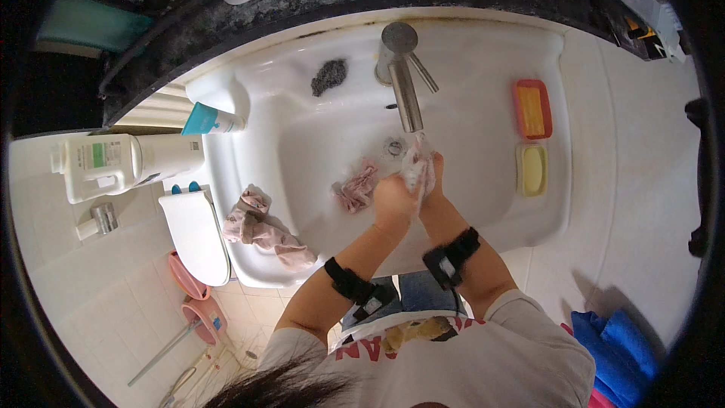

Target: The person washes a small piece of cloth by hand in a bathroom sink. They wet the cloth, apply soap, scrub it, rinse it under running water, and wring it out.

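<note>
Below the metal faucet [408,94], my left hand [396,195] and my right hand [436,181] are together on a wet, pale pinkish cloth [416,160]. Both are closed round it, and the cloth bunches up between them toward the spout. White suds seem to cling to it. Left of my hands, a crumpled pink cloth [356,187] lies in the white sink basin [310,143], close to the drain [393,149]. Another damp pink garment [268,233] is draped over the sink's left front rim. Some of my fingers are hidden by the cloth.
A dark scrubber [329,77] rests on the back ledge. On the right rim are a red soap dish [532,109] and a yellow one [532,170]. A teal tube [211,119] and a white jug [136,162] stand left. A blue towel [615,351] hangs lower right.
</note>
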Demonstrator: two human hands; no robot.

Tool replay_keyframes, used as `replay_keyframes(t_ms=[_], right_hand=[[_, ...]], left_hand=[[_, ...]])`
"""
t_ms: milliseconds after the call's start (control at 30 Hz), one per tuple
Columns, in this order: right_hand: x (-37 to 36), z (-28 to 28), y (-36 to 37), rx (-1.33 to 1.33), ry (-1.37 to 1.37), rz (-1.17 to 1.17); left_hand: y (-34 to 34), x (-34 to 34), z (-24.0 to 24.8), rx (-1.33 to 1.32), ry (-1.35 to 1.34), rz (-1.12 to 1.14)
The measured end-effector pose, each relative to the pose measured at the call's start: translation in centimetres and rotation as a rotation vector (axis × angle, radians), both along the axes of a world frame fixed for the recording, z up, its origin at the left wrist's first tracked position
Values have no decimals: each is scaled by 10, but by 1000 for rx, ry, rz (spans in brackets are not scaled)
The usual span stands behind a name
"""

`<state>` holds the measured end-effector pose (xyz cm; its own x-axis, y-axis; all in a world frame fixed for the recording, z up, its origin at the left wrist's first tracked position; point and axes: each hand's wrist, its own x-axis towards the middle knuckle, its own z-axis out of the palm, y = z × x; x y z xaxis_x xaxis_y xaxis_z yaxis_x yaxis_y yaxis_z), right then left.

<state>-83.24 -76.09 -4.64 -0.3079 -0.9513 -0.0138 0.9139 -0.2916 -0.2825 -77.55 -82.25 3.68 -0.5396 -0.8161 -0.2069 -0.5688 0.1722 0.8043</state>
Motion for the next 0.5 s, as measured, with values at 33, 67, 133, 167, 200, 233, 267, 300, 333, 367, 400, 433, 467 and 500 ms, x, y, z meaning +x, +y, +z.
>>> replay_keyframes(t_ms=[33,67,133,167,200,233,267,300,333,367,400,433,467,500], right_hand=[[3,-2,1,-38,-7,-90],[3,-3,1,-19,22,-112],[3,-1,3,656,497,-125],[1,1,5,714,475,-66],[-1,5,6,697,412,-52],[-3,9,8,594,389,-55],[-8,12,8,198,258,2],[-4,16,8,318,214,-93],[-5,20,7,313,161,-138],[1,22,5,409,201,-176],[2,25,5,841,699,-85],[5,26,1,828,587,-136],[7,28,0,752,401,-228],[7,29,-3,582,204,-290]], left_hand=[[-1,-1,1,-42,7,-43],[0,0,4,102,-42,-12],[-3,-1,5,339,-107,80],[-8,-2,5,482,-238,17],[-5,-2,5,287,-227,-22],[-8,-2,4,209,-198,-53],[-8,-3,3,127,-171,-82],[-9,-3,3,43,-146,-109],[-11,-3,1,201,-148,-35],[-10,-3,2,295,-104,71],[-12,-3,1,355,-198,8],[-10,-3,2,345,-244,-22],[-11,-2,2,323,-275,-60],[-11,-1,3,262,-263,-44]])
